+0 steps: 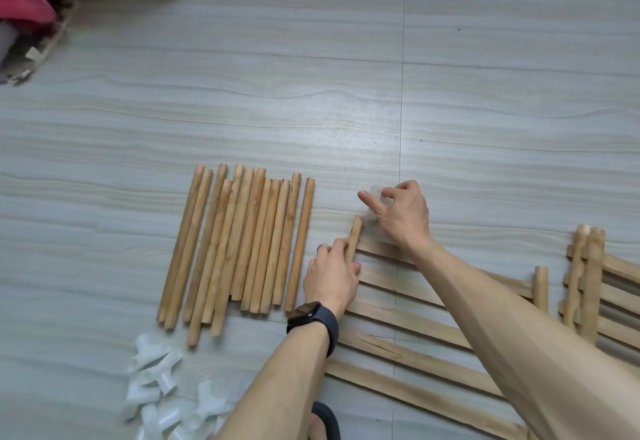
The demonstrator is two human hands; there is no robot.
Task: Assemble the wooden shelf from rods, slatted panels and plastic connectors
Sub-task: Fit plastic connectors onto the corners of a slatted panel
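Panel (415,323) lies on the floor (311,93) under both arms. Left hand (330,280) grips its post (355,235), whose long axis points away. Just beyond the post's tip, right hand (403,214) pinches a connector (375,192). Rods (242,242) lie left of the left hand.

In right hand (398,211), connector (375,195) — blurred, we cannot tell shape. Under forearms (485,301), slatted panel (415,322) part-hidden. Panel stack (592,283), connector pile (156,394) — cut by edges.
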